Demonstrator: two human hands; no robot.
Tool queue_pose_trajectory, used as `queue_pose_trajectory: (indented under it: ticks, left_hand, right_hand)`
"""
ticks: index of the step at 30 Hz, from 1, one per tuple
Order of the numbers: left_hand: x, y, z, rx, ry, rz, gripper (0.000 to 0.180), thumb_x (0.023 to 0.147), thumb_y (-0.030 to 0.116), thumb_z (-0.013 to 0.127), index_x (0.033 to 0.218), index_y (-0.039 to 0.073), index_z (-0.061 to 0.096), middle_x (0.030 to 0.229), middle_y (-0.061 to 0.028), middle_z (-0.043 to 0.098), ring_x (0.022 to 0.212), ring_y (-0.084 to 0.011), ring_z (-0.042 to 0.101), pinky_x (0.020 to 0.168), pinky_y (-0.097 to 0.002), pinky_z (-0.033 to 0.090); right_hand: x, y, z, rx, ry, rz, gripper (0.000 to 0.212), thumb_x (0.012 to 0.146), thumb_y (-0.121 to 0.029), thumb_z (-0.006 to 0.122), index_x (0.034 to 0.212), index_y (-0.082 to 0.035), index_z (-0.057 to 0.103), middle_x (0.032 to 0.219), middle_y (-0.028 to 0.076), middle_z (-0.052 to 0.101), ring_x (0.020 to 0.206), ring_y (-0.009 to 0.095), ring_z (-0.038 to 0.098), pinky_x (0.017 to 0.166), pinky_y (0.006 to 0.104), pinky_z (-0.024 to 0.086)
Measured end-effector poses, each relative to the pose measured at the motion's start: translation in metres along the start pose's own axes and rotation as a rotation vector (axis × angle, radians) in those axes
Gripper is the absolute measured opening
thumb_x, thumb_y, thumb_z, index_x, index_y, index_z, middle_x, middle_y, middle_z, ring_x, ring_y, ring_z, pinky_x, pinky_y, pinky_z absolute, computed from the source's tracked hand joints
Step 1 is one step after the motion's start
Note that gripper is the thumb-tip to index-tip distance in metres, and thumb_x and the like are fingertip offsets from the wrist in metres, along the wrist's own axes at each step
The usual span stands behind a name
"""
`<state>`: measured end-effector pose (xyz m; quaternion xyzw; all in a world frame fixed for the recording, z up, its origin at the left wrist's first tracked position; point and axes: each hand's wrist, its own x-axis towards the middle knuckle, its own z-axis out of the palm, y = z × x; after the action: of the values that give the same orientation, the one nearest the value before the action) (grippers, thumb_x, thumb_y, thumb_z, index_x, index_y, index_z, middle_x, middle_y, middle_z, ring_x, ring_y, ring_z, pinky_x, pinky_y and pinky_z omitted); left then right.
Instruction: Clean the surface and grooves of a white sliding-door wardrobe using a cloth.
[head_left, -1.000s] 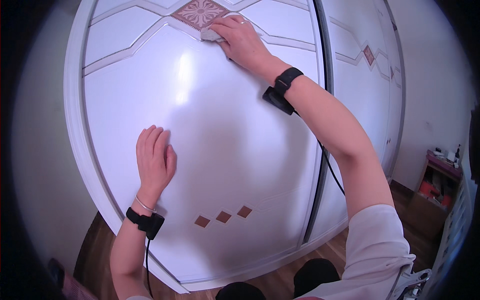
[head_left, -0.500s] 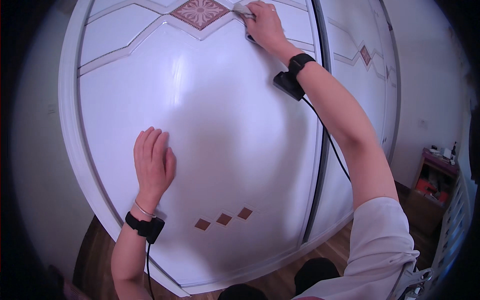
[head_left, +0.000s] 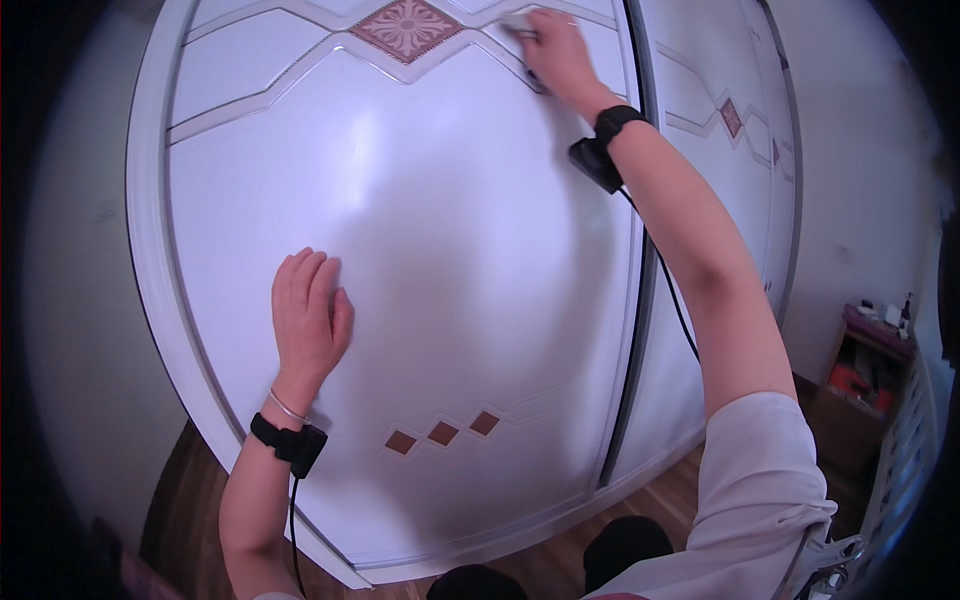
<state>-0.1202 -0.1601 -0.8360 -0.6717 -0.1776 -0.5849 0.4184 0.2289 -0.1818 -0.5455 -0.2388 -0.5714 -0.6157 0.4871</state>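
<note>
A white wardrobe door [head_left: 270, 190] with raised trim and a pink patterned diamond [head_left: 407, 28] fills the middle of the view. High on it, right of the diamond, my right hand [head_left: 563, 60] grips a light grey cloth [head_left: 518, 24] against the trim; the cloth is blurred and mostly covered by the fingers. Lower down at the left, my left hand [head_left: 308, 312] holds nothing. Its fingers are stretched out over the smooth door, near the left edge; whether the palm touches the surface I cannot tell.
Three small brown diamonds [head_left: 443, 433] decorate the lower door. To the right, past a dark gap, stands a second white door [head_left: 700, 170]. A small cabinet [head_left: 845, 405] with items on top and a white slatted rail [head_left: 905, 440] are at the far right. Black cables hang from both wrist devices.
My right hand has slid the cloth right along the trim, away from the pink diamond. My left hand has stayed nearly in place, and the view has shifted slightly.
</note>
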Motion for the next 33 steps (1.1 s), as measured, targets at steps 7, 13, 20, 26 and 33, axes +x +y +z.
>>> queue_pose_trajectory:
  ticks: [7, 13, 20, 26, 33]
  left_hand:
    - [0.008, 0.009, 0.004, 0.021, -0.013, 0.015, 0.041, 0.079, 0.000, 0.060, 0.119, 0.001, 0.055, 0.123, -0.0172, 0.054, 0.120, -0.0379, 0.049, 0.102, -0.0482, 0.039]
    - [0.075, 0.039, 0.029, -0.083, 0.079, 0.082, 0.044, 0.080, 0.004, 0.061, 0.124, 0.002, 0.055, 0.130, -0.0175, 0.052, 0.124, -0.0356, 0.048, 0.106, -0.0441, 0.038]
    - [0.175, 0.039, 0.060, -0.028, 0.116, 0.220, 0.051, 0.089, 0.019, 0.061, 0.135, 0.001, 0.049, 0.143, -0.0183, 0.045, 0.134, -0.0312, 0.042, 0.112, -0.0430, 0.032]
    - [0.183, 0.015, 0.086, 0.101, 0.024, 0.180, 0.055, 0.097, 0.034, 0.050, 0.141, 0.000, 0.043, 0.148, -0.0167, 0.040, 0.139, -0.0281, 0.036, 0.116, -0.0411, 0.025]
    - [0.189, 0.025, 0.086, 0.106, -0.009, 0.200, 0.055, 0.099, 0.035, 0.048, 0.142, 0.002, 0.041, 0.149, -0.0134, 0.040, 0.140, -0.0262, 0.034, 0.117, -0.0399, 0.023]
  right_hand:
    - [-0.003, 0.009, -0.003, -0.025, -0.035, 0.194, 0.012, 0.076, -0.005, 0.059, 0.084, 0.000, 0.067, 0.096, 0.020, 0.066, 0.093, 0.042, 0.058, 0.084, 0.0475, 0.048]
    - [-0.010, -0.011, -0.007, 0.110, 0.074, -0.017, 0.016, 0.077, -0.002, 0.060, 0.090, -0.002, 0.068, 0.099, 0.018, 0.067, 0.097, 0.042, 0.058, 0.086, 0.0473, 0.048]
    - [-0.009, 0.023, -0.016, -0.119, -0.044, 0.121, 0.018, 0.075, -0.001, 0.060, 0.091, -0.002, 0.069, 0.096, 0.017, 0.066, 0.096, 0.041, 0.058, 0.084, 0.0463, 0.048]
    - [0.001, -0.011, -0.009, 0.129, 0.020, -0.136, 0.018, 0.076, 0.000, 0.061, 0.092, -0.004, 0.069, 0.099, 0.014, 0.067, 0.094, 0.040, 0.058, 0.086, 0.0456, 0.048]
    - [-0.003, -0.003, -0.004, 0.174, -0.025, 0.162, 0.021, 0.074, 0.002, 0.057, 0.092, -0.001, 0.068, 0.097, 0.017, 0.067, 0.099, 0.039, 0.058, 0.089, 0.0462, 0.047]
